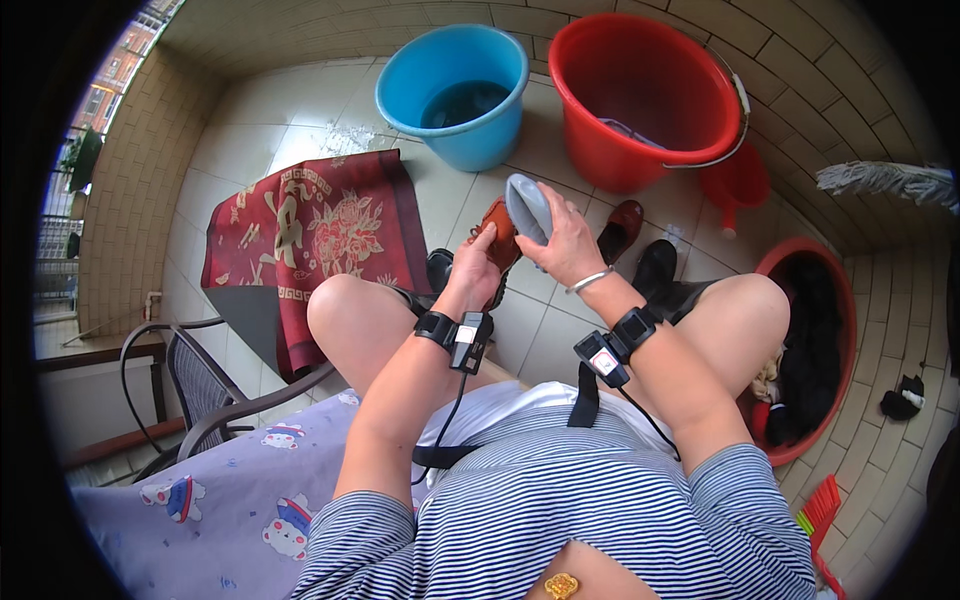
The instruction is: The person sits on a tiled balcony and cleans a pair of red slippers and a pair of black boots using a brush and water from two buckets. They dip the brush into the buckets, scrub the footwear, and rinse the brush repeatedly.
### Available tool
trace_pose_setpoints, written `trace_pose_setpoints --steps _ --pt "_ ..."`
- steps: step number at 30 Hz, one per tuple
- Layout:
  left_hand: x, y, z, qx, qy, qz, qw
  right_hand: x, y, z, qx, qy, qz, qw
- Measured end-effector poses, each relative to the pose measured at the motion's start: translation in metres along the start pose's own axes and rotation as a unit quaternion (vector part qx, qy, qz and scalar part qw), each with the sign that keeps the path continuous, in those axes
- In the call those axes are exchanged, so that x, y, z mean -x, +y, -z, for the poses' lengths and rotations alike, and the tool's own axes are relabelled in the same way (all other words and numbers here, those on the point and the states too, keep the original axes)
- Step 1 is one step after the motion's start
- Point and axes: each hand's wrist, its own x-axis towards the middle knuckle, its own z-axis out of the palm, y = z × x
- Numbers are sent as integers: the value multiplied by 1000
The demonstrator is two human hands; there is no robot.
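Observation:
My left hand [478, 266] grips a brown leather lace-up shoe [504, 229], thumb on its upper and dark sole to the right. My right hand [564, 238] holds a grey plastic-backed scrubbing brush [529, 201] close beside the shoe's toe. Its bristles are mostly hidden, and I cannot tell whether they touch the leather. A reddish-brown shoe [622, 225] stands on the tiled floor beyond my right wrist. My feet are in black shoes; the right one [655, 266] shows best.
A blue bucket [487, 146] with dark liquid and a large red bucket [607, 161] stand ahead. A red dipper [739, 176] lies beside them. On the left lies a rumpled red mat [337, 232] near a chair [202, 375]. A basin [844, 322] of dark clothes stands right.

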Motion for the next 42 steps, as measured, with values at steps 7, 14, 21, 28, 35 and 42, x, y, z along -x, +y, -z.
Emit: trace_pose_setpoints --steps 7,14,21,28,35,42 --pt "-40 -12 28 148 78 29 985 48 39 -47 38 -20 4 999" --pt "-52 -9 27 149 68 -16 986 16 32 -31 14 -11 -8 1000" --pt "-49 1 14 199 67 33 977 12 35 -51 3 23 48 999" --pt "-61 7 25 236 88 9 968 64 49 -47 63 -94 -76 991" --pt "-52 4 8 189 -8 0 982 14 25 -44 -44 7 -20 999" --pt "-54 -2 17 121 10 -31 992 39 29 -18 28 -84 -117 989"
